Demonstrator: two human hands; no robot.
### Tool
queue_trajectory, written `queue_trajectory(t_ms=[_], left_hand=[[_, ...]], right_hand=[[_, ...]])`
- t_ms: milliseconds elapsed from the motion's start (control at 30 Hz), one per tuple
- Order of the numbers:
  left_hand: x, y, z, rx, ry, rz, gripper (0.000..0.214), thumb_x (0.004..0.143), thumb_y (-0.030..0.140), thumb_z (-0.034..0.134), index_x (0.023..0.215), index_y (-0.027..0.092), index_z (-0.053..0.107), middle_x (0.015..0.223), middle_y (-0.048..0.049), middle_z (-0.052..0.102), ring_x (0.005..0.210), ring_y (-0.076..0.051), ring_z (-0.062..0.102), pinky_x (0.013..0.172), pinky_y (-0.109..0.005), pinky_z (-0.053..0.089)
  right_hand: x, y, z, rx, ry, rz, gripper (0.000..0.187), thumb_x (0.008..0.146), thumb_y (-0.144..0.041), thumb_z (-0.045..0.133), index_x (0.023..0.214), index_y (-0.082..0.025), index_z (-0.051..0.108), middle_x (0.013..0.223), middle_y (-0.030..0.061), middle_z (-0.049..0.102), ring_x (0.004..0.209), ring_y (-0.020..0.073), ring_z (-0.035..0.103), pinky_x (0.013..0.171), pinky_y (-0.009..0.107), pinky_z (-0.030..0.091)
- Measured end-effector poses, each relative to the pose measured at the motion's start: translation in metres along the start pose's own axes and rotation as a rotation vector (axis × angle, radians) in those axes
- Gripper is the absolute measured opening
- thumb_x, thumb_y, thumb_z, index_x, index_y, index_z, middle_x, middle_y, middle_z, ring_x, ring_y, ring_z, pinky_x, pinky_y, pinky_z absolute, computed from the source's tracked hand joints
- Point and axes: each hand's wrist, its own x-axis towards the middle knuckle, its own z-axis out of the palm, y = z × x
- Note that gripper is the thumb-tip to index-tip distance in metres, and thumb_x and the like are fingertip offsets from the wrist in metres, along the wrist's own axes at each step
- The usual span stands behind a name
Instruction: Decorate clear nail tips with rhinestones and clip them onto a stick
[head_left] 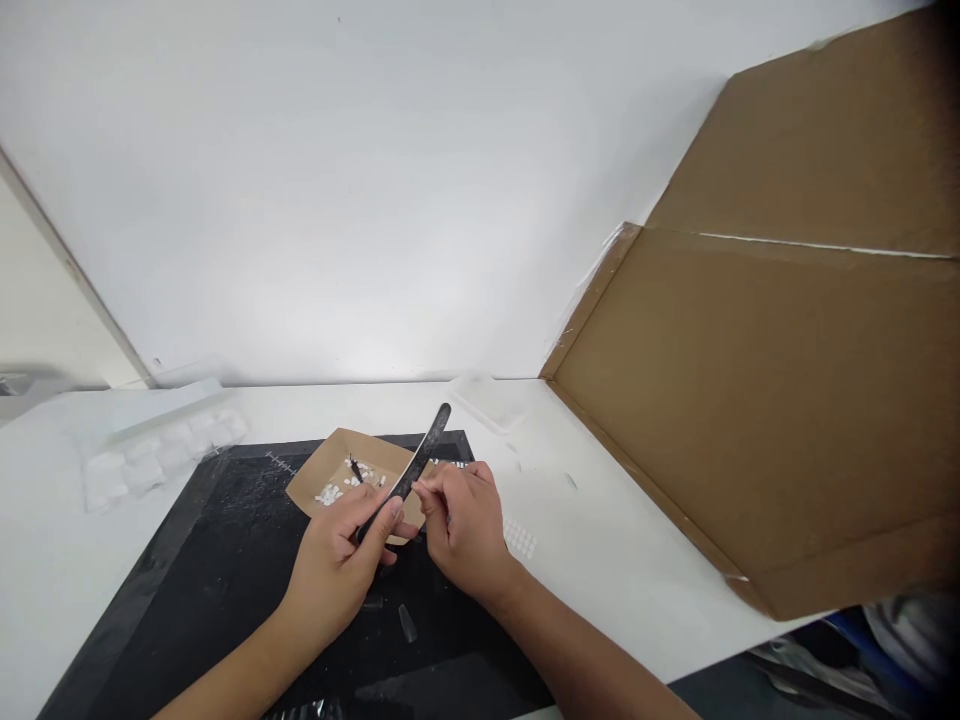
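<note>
My left hand [341,560] is closed around a long dark nail file [420,455] that points up and to the right. My right hand [465,525] is pinched on a tiny pale piece, held against the file's edge; the piece is too small to name. Both hands hover over a black mat [217,560]. Just behind them lies a brown cardboard tray [330,470] with several small white pieces and a small dark tool. A clear artificial nail tip [407,622] lies on the mat below my hands.
A large open cardboard box [750,400] stands on the right of the white table [615,560]. Clear plastic trays [157,450] sit at the left, another clear tray [487,400] at the back. A strip of small white pieces [520,538] lies right of my hand.
</note>
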Motion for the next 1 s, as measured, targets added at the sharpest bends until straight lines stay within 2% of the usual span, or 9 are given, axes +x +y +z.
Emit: queue_trajectory(t_ms=[233, 433, 567, 800, 1000], left_hand=[[0.0004, 0.0000, -0.0013, 0.023, -0.041, 0.031, 0.031, 0.101, 0.046, 0.058, 0.109, 0.024, 0.079, 0.094, -0.0053, 0.070, 0.086, -0.020, 0.075, 0.059, -0.025, 0.067], [-0.0008, -0.0018, -0.0002, 0.023, -0.030, 0.017, 0.031, 0.101, 0.046, 0.059, 0.110, 0.025, 0.079, 0.097, -0.0054, 0.070, 0.087, -0.021, 0.075, 0.061, -0.026, 0.068], [-0.0010, -0.0008, -0.0004, 0.028, -0.059, 0.020, 0.032, 0.101, 0.046, 0.057, 0.108, 0.024, 0.079, 0.096, -0.0061, 0.068, 0.089, -0.021, 0.075, 0.059, -0.025, 0.067], [-0.0012, 0.0035, 0.0001, 0.037, -0.065, 0.027, 0.032, 0.102, 0.046, 0.056, 0.107, 0.024, 0.079, 0.095, -0.0064, 0.067, 0.087, -0.020, 0.073, 0.058, -0.024, 0.066], [-0.0016, 0.0058, -0.0002, 0.067, -0.084, 0.038, 0.034, 0.102, 0.047, 0.055, 0.105, 0.024, 0.079, 0.093, -0.0066, 0.068, 0.085, -0.020, 0.072, 0.058, -0.024, 0.066]], right_hand=[[-0.0016, 0.0014, -0.0009, 0.060, -0.023, -0.067, 0.019, 0.102, -0.021, 0.051, 0.084, -0.022, 0.048, 0.072, -0.0026, 0.067, 0.063, 0.0142, 0.059, 0.076, 0.035, 0.033], [0.0022, 0.0030, -0.0019, 0.043, 0.023, -0.008, 0.017, 0.104, -0.023, 0.050, 0.087, -0.022, 0.051, 0.073, -0.0024, 0.066, 0.066, 0.0149, 0.062, 0.076, 0.035, 0.032], [0.0004, 0.0044, -0.0010, 0.080, -0.029, -0.043, 0.017, 0.103, -0.023, 0.050, 0.086, -0.022, 0.051, 0.071, -0.0026, 0.066, 0.066, 0.0150, 0.061, 0.076, 0.035, 0.033], [0.0029, 0.0069, -0.0031, 0.067, 0.066, 0.009, 0.017, 0.104, -0.021, 0.052, 0.087, -0.022, 0.052, 0.073, -0.0028, 0.065, 0.066, 0.0145, 0.060, 0.076, 0.036, 0.034], [0.0002, 0.0076, -0.0050, 0.131, 0.004, -0.032, 0.015, 0.103, -0.021, 0.052, 0.088, -0.023, 0.051, 0.070, -0.0036, 0.064, 0.065, 0.0156, 0.061, 0.076, 0.036, 0.035]])
